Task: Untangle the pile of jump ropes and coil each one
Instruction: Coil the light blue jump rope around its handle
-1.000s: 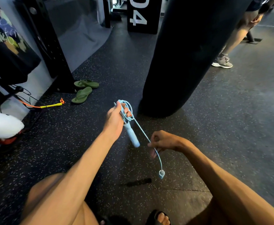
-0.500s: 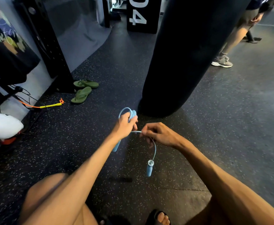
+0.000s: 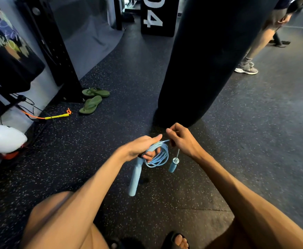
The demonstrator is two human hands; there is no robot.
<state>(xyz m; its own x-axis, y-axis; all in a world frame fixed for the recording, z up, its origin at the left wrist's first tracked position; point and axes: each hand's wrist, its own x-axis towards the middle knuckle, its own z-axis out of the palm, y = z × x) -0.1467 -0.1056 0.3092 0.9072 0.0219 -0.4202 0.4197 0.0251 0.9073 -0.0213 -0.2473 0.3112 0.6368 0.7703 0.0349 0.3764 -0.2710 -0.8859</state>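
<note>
Coils of the light-blue jump rope (image 3: pixel 158 157) hang from the left hand (image 3: pixel 141 146), which grips them, one handle (image 3: pixel 134 178) dangling below. Just beside it, the right hand (image 3: pixel 183 141) pinches the cord above the second handle (image 3: pixel 173 166).

The left hand (image 3: pixel 141 146) and right hand (image 3: pixel 181 141) meet above the floor (image 3: pixel 255 141), with the coiled rope (image 3: pixel 158 156) between and just below them. One handle (image 3: pixel 135 178) hangs under the left hand, the other handle (image 3: pixel 172 166) under the right. A punching bag (image 3: pixel 210 60) stands just behind the hands. Sandals (image 3: pixel 93 99) lie left of it, a second rope (image 3: pixel 55 116) further left. A box (image 3: pixel 158 15) stands far behind.
</note>
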